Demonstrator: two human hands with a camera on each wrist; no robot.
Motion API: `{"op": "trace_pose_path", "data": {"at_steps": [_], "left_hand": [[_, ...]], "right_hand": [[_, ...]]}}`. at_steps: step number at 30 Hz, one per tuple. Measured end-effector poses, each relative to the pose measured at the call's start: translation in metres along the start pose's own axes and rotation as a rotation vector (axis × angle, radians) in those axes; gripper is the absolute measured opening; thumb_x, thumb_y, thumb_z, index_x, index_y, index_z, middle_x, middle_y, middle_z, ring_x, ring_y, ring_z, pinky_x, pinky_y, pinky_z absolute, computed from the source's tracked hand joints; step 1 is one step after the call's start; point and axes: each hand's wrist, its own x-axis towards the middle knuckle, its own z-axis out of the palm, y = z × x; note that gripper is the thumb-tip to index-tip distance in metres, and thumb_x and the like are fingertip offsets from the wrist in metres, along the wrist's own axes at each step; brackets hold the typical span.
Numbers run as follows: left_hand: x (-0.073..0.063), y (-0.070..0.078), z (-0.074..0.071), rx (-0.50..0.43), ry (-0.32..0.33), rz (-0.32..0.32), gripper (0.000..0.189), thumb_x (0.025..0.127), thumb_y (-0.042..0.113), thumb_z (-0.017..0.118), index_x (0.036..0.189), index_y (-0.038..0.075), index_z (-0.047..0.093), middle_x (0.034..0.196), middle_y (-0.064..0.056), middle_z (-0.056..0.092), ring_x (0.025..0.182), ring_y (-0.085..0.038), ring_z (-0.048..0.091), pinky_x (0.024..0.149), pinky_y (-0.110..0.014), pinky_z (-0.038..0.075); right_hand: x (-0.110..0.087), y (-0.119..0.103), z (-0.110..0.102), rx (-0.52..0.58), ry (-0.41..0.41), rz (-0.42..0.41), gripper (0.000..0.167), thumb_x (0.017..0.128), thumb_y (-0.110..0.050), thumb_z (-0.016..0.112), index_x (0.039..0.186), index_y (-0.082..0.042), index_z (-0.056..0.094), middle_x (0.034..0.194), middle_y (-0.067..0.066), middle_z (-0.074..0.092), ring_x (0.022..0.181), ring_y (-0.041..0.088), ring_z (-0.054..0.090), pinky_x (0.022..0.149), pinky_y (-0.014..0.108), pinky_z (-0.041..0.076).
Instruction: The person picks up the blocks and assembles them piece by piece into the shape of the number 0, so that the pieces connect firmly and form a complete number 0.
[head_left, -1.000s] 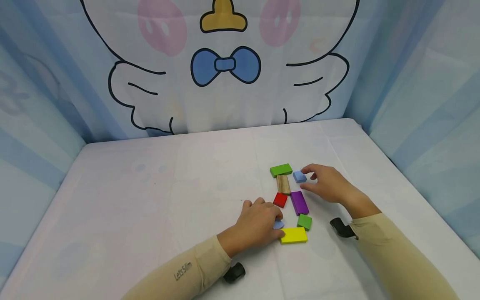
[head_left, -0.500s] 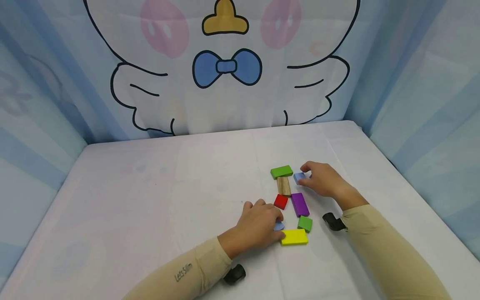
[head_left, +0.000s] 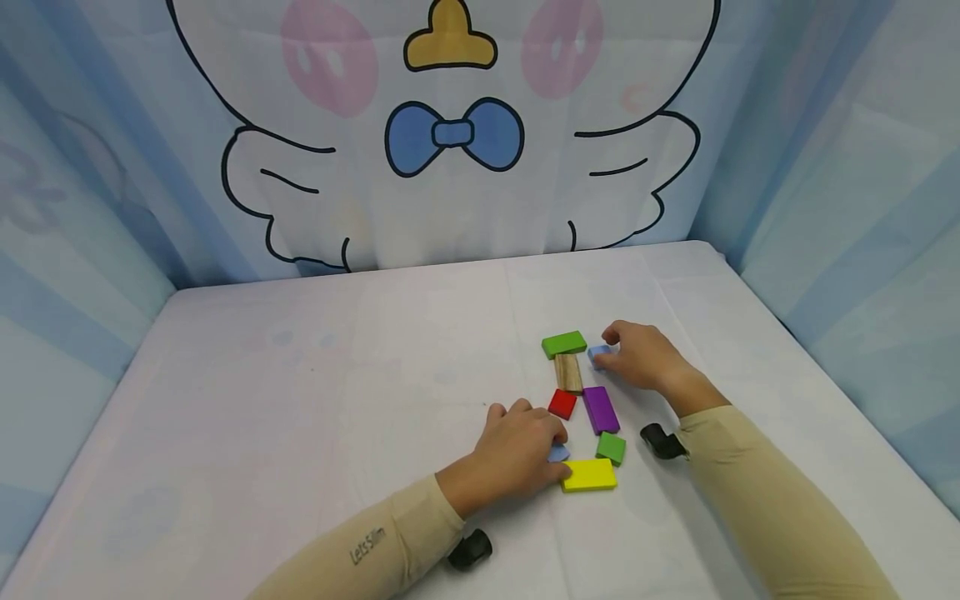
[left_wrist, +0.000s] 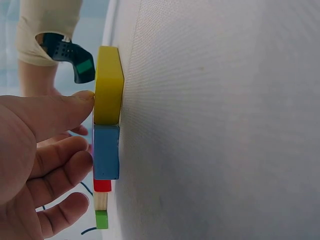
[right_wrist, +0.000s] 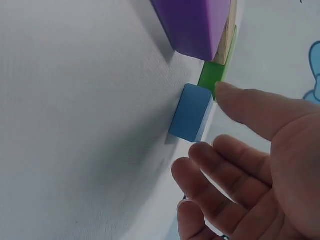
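Note:
In the head view, my left hand [head_left: 513, 454] is over the near-left end of a ring of small toy blocks. Its thumb touches the top of the yellow block [left_wrist: 107, 87], and its loosely bent fingers lie beside and above a light blue block [left_wrist: 106, 151]. At the far right of the ring my right hand [head_left: 642, 357] hovers around another blue block [right_wrist: 191, 112], thumb and fingertips just above its top edge; contact is unclear. Close by are a purple block [head_left: 602, 410], a long green block [head_left: 564, 343] and a wood-grain block [head_left: 568, 372].
A red block [head_left: 562, 404] and a small green block [head_left: 611, 448] also belong to the ring. All stand on a white-covered table [head_left: 300, 417]. Patterned curtains [head_left: 465, 208] rise behind and at both sides. Each wrist carries a black camera [head_left: 471, 550].
My right hand has moved a little leftward and come down over the far blue block, covering part of it. The left hand and the other blocks have stayed put.

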Motion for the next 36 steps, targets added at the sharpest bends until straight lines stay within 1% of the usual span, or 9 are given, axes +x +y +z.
{"op": "trace_pose_path", "data": {"at_steps": [5,12,17,26,36], "left_hand": [[0.0,-0.001,0.001,0.0,-0.003,-0.001,0.034,0.086,0.042,0.079,0.113,0.022,0.073,0.107,0.01,0.067,0.094,-0.013,0.049,0.077,-0.034,0.035],[0.0,-0.001,0.001,-0.001,0.002,0.003,0.035,0.085,0.042,0.079,0.113,0.022,0.074,0.107,0.01,0.068,0.094,-0.013,0.049,0.076,-0.033,0.035],[0.0,-0.001,0.0,0.005,0.005,0.006,0.035,0.085,0.042,0.079,0.113,0.022,0.074,0.108,0.009,0.068,0.094,-0.013,0.05,0.076,-0.034,0.035],[0.001,-0.001,0.001,0.006,0.005,0.006,0.035,0.085,0.042,0.079,0.113,0.022,0.074,0.108,0.01,0.068,0.094,-0.013,0.05,0.075,-0.033,0.035],[0.001,-0.001,0.001,0.008,0.009,0.004,0.034,0.085,0.043,0.079,0.112,0.022,0.074,0.107,0.01,0.068,0.092,-0.013,0.049,0.074,-0.033,0.034]], "right_hand": [[0.0,-0.003,0.0,0.004,-0.016,0.001,0.045,0.096,-0.022,0.066,0.128,0.008,0.056,0.126,0.025,0.061,0.113,0.04,0.057,0.099,0.053,0.045],[-0.002,-0.005,0.0,0.014,-0.046,-0.027,0.044,0.095,-0.019,0.067,0.13,0.006,0.056,0.129,0.026,0.059,0.118,0.042,0.055,0.1,0.054,0.043],[-0.003,-0.006,0.002,0.027,-0.061,-0.042,0.045,0.093,-0.018,0.069,0.13,0.005,0.057,0.13,0.025,0.06,0.118,0.041,0.056,0.1,0.054,0.044],[-0.005,-0.01,0.004,0.007,-0.052,-0.09,0.042,0.092,-0.017,0.07,0.126,0.006,0.06,0.125,0.024,0.063,0.116,0.04,0.058,0.099,0.053,0.045],[-0.002,-0.017,0.008,0.004,-0.068,-0.087,0.041,0.091,-0.021,0.072,0.124,0.003,0.061,0.125,0.021,0.064,0.116,0.037,0.058,0.099,0.051,0.045]]}}
